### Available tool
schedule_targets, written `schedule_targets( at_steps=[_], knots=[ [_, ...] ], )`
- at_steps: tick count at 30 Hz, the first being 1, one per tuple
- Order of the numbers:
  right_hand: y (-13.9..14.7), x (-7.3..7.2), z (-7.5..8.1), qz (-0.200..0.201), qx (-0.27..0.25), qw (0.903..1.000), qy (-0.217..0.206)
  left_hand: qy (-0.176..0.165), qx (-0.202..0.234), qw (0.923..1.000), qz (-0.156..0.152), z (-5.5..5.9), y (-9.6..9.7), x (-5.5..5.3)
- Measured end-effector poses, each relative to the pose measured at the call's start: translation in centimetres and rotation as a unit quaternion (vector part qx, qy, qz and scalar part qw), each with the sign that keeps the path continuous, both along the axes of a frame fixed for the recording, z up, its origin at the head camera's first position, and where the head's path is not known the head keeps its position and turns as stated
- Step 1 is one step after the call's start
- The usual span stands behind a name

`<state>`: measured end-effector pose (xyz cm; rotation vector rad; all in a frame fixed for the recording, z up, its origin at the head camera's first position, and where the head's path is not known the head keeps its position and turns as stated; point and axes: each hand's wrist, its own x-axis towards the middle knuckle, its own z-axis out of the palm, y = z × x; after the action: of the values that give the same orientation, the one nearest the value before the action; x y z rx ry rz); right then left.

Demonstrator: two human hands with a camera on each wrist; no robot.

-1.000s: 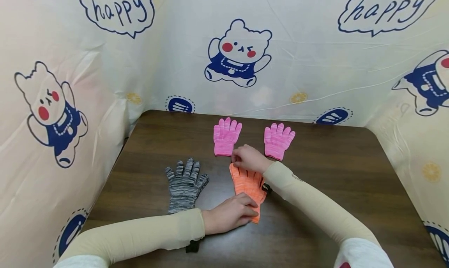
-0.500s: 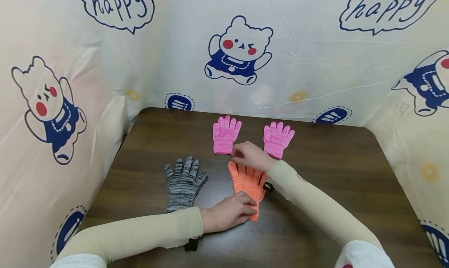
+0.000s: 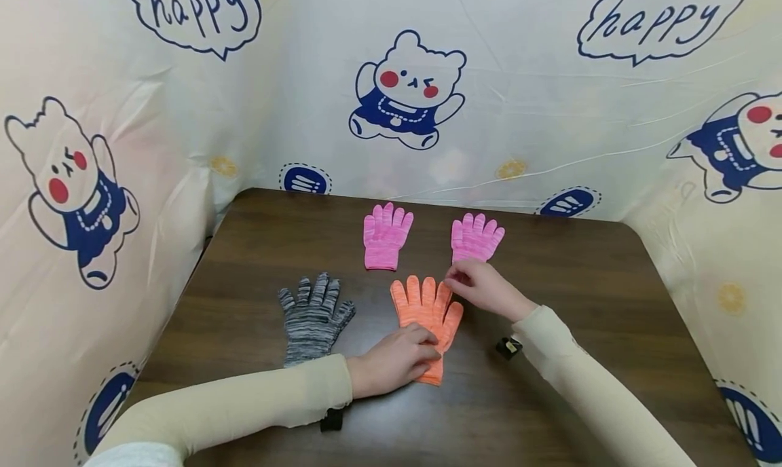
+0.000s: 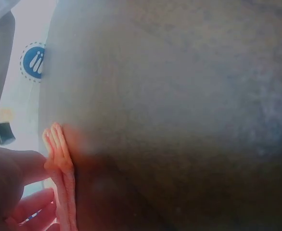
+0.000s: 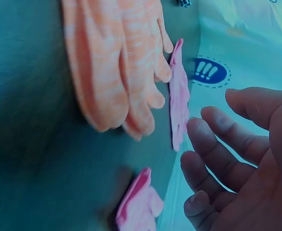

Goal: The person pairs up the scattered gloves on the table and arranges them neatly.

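An orange knit glove (image 3: 421, 309) lies flat on the table, its fingers spread away from me. My left hand (image 3: 394, 360) rests on its lower palm and cuff; in the left wrist view the fingers touch the top of the orange glove (image 4: 64, 178). Just right of the glove's fingers is my right hand (image 3: 485, 287). The right wrist view shows that hand (image 5: 237, 168) with loosely bent fingers and nothing in them, apart from the orange glove (image 5: 112, 57). A grey-and-black striped glove (image 3: 310, 324) lies to the left, its cuff hidden behind my left sleeve.
Two pink gloves lie farther back: the left pink glove (image 3: 387, 239) is fully visible, and the right pink glove (image 3: 476, 238) has its cuff partly behind my right hand. A printed cloth (image 3: 489, 127) hangs around the brown table (image 3: 568, 270) at the back and sides.
My right hand has moved right, off the tips of the orange glove, uncovering its fingers and thumb. The left hand stays on the glove's lower part.
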<state>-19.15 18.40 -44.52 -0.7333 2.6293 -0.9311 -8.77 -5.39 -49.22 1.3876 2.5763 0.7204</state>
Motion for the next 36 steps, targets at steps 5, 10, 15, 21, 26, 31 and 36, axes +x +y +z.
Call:
schedule_targets(
  at_steps=[5, 10, 15, 21, 26, 31, 36],
  knots=[
    [1.7, 1.2, 0.2, -0.027, 0.02, 0.9991, -0.024, 0.007, -0.008, 0.9999, 0.003, -0.2, -0.4, 0.4],
    [2.8, 2.0, -0.1, -0.032, 0.023, 0.9987, -0.034, 0.013, -0.021, 0.9997, 0.0, -0.2, -1.1, 0.8],
    [3.4, 2.8, -0.3, -0.031, 0.028, 0.9986, -0.034, 0.014, -0.024, 0.9996, -0.002, -0.1, -2.0, 1.3],
    [3.7, 3.4, -0.2, -0.027, 0.024, 0.999, -0.027, 0.004, -0.017, 0.9998, 0.008, 0.2, -3.2, 1.9],
    [4.1, 3.6, -0.3, -0.026, 0.024, 0.9991, -0.025, 0.001, -0.002, 1.0, 0.008, -0.2, -4.3, 2.2],
    [4.2, 3.6, -0.4, -0.02, 0.022, 0.9993, -0.023, -0.017, 0.008, 0.9997, 0.013, -0.5, -5.5, 2.2],
    [3.8, 3.5, -0.6, -0.012, 0.019, 0.9996, -0.017, -0.018, 0.017, 0.9995, 0.019, -0.5, -6.4, 2.4]
  ],
)
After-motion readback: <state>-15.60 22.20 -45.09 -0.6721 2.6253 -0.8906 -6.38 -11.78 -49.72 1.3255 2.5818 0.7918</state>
